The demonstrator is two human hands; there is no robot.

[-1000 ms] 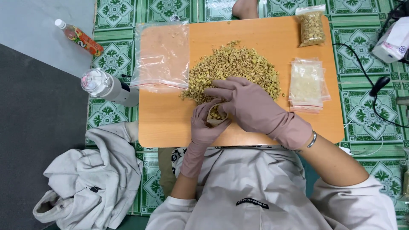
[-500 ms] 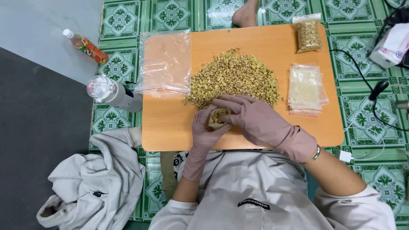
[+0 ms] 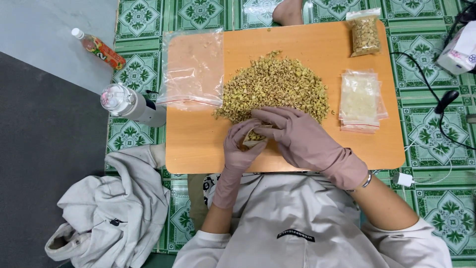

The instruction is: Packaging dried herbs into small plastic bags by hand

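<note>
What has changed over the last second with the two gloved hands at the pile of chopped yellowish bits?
Very little. The left hand goes on holding a small clear bag open at the edge of the pile of chopped yellowish bits, and the right hand stays cupped over it. The orange board, the stack of small bags and the filled bag lie as before.

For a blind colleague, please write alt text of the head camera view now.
Two gloved hands meet at the near edge of a pile of small yellowish pieces on an orange board: the left hand holds a small clear bag and the right hand touches it. A stack of empty bags lies to the right.
</note>
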